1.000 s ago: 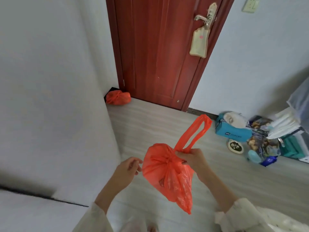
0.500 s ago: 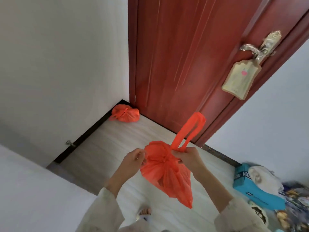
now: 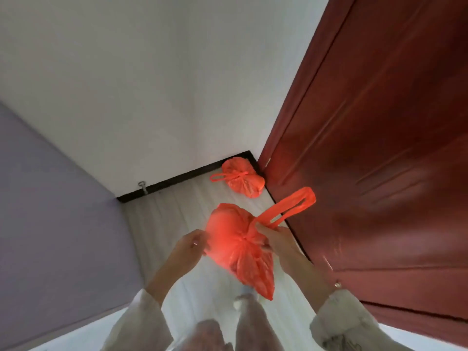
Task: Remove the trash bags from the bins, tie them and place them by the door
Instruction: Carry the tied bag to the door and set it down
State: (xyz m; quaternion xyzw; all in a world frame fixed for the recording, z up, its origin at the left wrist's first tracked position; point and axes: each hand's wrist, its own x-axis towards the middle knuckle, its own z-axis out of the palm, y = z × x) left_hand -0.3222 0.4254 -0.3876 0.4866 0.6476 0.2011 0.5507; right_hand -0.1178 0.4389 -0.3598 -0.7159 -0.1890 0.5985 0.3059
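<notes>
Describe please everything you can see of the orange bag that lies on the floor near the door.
The orange bag on the floor looks like thin, crinkled plastic. It is tied shut at the middle with a knot, and one handle loop sticks out to the left. It rests in the corner, against the red door and close to the dark baseboard. No hand touches it.

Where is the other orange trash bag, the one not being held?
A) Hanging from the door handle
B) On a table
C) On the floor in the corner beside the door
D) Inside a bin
C: the tied orange bag lies on the floor in the corner where the white wall meets the red door.
</notes>
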